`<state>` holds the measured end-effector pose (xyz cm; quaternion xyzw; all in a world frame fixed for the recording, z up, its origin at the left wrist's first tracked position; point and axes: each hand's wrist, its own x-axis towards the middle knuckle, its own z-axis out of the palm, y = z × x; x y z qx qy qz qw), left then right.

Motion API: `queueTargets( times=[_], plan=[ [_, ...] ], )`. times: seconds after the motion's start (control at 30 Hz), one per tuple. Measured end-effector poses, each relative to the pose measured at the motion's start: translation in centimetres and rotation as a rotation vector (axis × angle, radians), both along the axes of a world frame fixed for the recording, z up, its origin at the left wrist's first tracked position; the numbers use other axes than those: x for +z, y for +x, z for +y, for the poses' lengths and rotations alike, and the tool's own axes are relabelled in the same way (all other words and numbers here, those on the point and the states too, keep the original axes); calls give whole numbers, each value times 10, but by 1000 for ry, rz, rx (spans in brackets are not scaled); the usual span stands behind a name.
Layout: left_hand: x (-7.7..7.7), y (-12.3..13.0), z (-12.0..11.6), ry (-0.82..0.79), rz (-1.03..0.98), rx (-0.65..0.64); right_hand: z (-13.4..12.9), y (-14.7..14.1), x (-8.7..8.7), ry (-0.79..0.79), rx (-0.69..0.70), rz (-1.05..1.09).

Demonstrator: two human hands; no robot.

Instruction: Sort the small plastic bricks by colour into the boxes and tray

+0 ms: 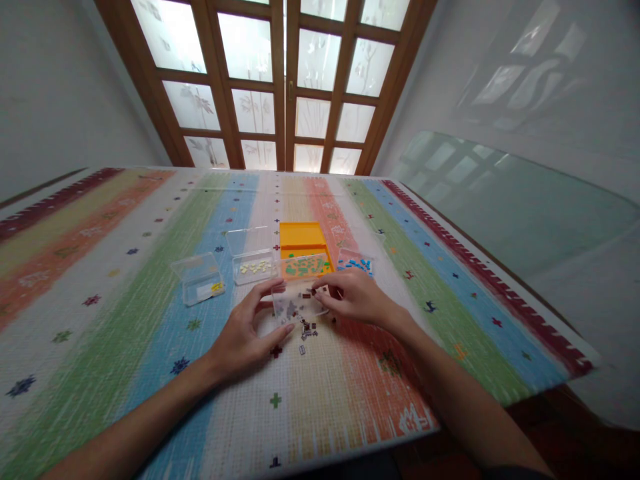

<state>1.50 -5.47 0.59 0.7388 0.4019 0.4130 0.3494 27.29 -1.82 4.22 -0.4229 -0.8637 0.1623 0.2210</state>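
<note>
My left hand grips the near left side of a clear plastic box, thumb at the front and fingers behind. Some small dark and grey pieces show in or through the box. At its right end, my right hand has thumb and fingertips pinched together over the box; a tiny dark brown piece seems to be between them, too small to name. Several small brown pieces lie loose on the cloth just in front of the box. Behind it, an orange case lies open, partly covered by a clear box of green pieces.
A clear box with yellow pieces stands open at the left. Beside it is one with pale cream pieces. Blue pieces fill another behind my right hand. A striped cloth covers the table; a glass-paned door stands beyond.
</note>
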Motion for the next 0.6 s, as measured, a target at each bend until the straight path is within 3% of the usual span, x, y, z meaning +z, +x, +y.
queueTargets(
  times=[0.17, 0.33, 0.6],
  plan=[
    [-1, -1, 0, -22, 10, 11, 2, 2, 4, -25, -15, 31],
    [0, -2, 4, -18, 20, 103, 12, 13, 4, 22, -151, 89],
    [7, -4, 10, -32, -15, 181, 13, 10, -6, -159, -58, -184]
  ],
)
